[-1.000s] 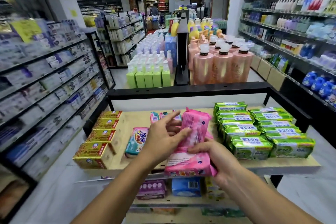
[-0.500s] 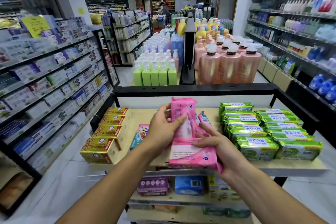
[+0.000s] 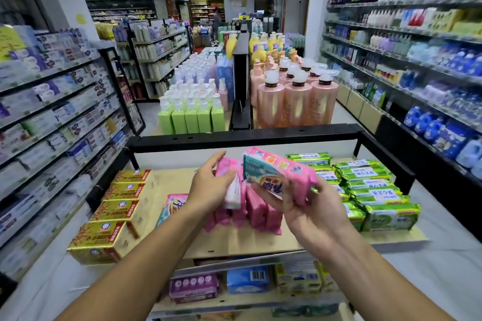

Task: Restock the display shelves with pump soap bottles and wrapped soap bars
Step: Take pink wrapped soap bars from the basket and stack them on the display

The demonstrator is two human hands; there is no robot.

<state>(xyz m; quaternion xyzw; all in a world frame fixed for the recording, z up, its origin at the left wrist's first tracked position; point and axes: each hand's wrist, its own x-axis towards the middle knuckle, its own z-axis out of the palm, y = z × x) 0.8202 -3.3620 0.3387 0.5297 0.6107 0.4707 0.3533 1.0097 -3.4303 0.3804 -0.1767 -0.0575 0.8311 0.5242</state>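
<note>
My right hand (image 3: 305,206) grips a pink wrapped soap pack (image 3: 281,176), lifted and turned so its printed front faces me, above the top shelf board (image 3: 250,242). My left hand (image 3: 208,185) holds the upper edge of another pink soap pack (image 3: 232,185) standing on end. Several more pink packs (image 3: 258,212) stand upright in a row beneath both hands. Gold soap boxes (image 3: 104,240) line the shelf's left edge. Green wrapped soap bars (image 3: 375,195) are stacked on the right. Pump soap bottles, green (image 3: 191,118) and peach (image 3: 297,104), stand on the display behind the black rail.
A black frame rail (image 3: 245,135) borders the shelf at the back and right. A teal-pink soap pack (image 3: 169,206) lies left of my left wrist. Lower shelves hold purple (image 3: 193,286) and blue (image 3: 247,280) packs. Stocked aisle shelves run along both sides.
The stack of pink packs has been split. My right hand has lifted one pack up and right, turning its front toward me. My left hand stayed on the standing pack. The view moved closer.
</note>
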